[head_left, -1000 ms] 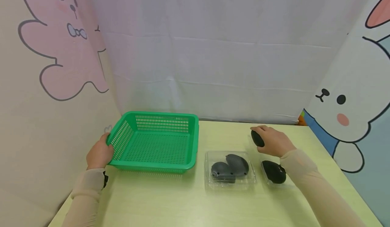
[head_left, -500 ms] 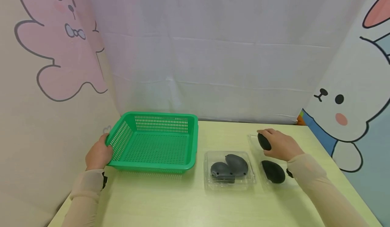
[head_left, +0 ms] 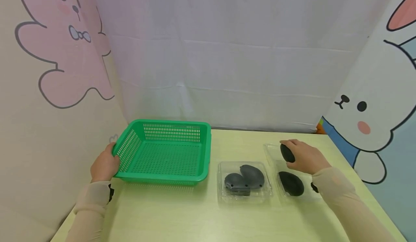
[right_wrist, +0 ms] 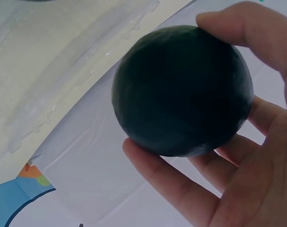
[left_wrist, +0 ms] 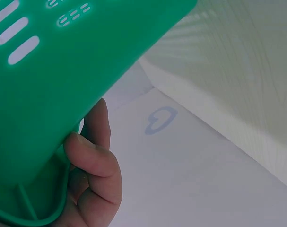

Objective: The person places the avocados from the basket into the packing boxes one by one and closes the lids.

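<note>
My left hand (head_left: 105,164) grips the left rim of a green plastic basket (head_left: 208,151), with the thumb over the edge in the left wrist view. Nothing lies inside the basket. At the right, my right hand (head_left: 305,157) holds a dark avocado (right_wrist: 181,90) between thumb and fingers, over an open clear plastic box (head_left: 269,151). A second dark avocado (head_left: 291,183) lies in the near part of that box, below the hand. Part of the box is hidden behind the hand and sleeve.
Between basket and open box stands a closed clear plastic box (head_left: 222,195), with dark avocados (head_left: 251,176) showing through its lid. A white curtain (head_left: 227,54) hangs behind the pale table (head_left: 162,216). Walls with cartoon animals rise at both sides.
My right hand has moved right with the avocado, uncovering more of the open box's far part. The left hand stays on the basket rim, and the basket has not visibly moved.
</note>
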A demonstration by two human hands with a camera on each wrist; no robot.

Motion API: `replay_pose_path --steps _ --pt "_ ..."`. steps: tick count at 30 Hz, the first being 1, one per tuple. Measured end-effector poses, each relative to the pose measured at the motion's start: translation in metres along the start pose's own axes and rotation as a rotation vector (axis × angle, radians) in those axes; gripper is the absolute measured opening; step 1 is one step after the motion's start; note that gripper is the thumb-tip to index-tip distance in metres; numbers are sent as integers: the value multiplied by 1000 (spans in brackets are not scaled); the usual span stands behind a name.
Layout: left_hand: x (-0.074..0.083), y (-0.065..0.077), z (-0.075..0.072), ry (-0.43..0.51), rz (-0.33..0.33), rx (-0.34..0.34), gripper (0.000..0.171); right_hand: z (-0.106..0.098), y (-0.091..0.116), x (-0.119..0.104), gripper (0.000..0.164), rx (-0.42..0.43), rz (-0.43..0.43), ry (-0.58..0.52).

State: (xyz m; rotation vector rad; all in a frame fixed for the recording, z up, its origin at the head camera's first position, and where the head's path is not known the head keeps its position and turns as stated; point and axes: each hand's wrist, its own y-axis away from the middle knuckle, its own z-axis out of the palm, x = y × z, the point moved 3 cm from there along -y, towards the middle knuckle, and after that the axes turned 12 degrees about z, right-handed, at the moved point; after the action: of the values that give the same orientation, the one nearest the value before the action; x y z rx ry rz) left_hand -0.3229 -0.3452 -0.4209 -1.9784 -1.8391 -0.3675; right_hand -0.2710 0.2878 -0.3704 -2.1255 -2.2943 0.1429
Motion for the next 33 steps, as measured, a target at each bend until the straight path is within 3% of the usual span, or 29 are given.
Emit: replay_pose_path --steps 20,33 --pt "2 2 -3 6 0 -8 60 -3 16 18 72 -52 74 -7" --pt "3 2 -3 15 -2 -2 60 6 22 22 74 -107 95 -4"
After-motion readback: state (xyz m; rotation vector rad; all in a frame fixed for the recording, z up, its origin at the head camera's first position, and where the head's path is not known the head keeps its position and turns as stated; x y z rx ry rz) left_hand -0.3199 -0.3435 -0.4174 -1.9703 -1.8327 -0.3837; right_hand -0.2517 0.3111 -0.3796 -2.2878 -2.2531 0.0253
